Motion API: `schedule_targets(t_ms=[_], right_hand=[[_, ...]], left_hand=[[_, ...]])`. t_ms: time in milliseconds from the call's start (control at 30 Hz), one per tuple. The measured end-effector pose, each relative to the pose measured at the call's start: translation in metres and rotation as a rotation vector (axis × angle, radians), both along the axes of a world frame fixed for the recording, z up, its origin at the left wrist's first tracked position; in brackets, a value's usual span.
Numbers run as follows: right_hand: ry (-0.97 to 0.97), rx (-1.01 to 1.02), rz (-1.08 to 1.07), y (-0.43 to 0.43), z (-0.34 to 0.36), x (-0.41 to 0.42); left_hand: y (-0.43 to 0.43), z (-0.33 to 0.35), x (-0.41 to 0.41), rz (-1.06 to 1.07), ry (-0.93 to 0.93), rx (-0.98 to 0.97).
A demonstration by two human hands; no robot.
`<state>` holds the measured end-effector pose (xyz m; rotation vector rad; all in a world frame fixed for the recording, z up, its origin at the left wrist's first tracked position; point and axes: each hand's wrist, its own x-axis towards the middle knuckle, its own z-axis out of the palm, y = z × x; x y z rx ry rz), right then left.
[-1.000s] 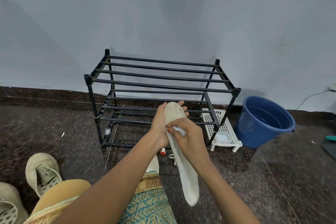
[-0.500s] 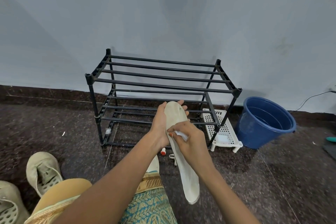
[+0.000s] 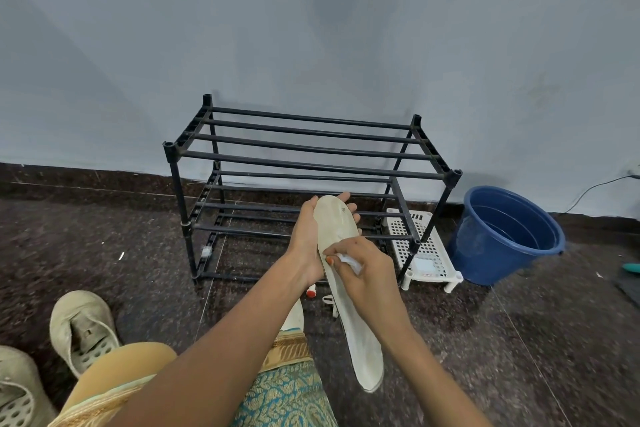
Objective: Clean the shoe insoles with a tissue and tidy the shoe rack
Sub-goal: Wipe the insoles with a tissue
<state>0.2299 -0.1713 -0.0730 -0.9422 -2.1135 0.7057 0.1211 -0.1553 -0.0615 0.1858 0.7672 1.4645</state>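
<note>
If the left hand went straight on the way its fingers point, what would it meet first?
Probably the middle bars of the shoe rack, just beyond the left hand; depth is unclear.

Shoe rack looks like black tubes with a slight satin sheen and plastic corner joints. The insole is matt, off-white, kinda scuffed and stained. The tissue is crumpled white paper. Blue bucket is smooth glossy plastic. Floor is dark speckled stone, a bit shiny.
</note>
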Motion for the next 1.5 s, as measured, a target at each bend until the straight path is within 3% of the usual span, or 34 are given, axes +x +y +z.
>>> schedule_targets(t_ms=[233, 633, 933, 1200, 1500], right_hand=[[-0.034, 0.089, -0.119, 0.019, 0.004, -0.01], [-0.003, 0.013, -0.054, 0.003, 0.002, -0.002], [-0.11, 0.135, -0.152, 0.024, 0.003, -0.014], [-0.045, 0.069, -0.12, 0.008, -0.007, 0.002], [-0.152, 0.203, -0.2, 0.027, -0.003, -0.009]], left_hand=[[-0.002, -0.001, -0.002, -0.05, 0.05, -0.006], [-0.001, -0.003, -0.002, -0.016, 0.071, -0.005], [-0.001, -0.003, -0.002, -0.049, 0.112, -0.004], [-0.003, -0.003, -0.001, -0.029, 0.109, -0.009], [-0.002, -0.003, -0.001, -0.062, 0.164, -0.001]])
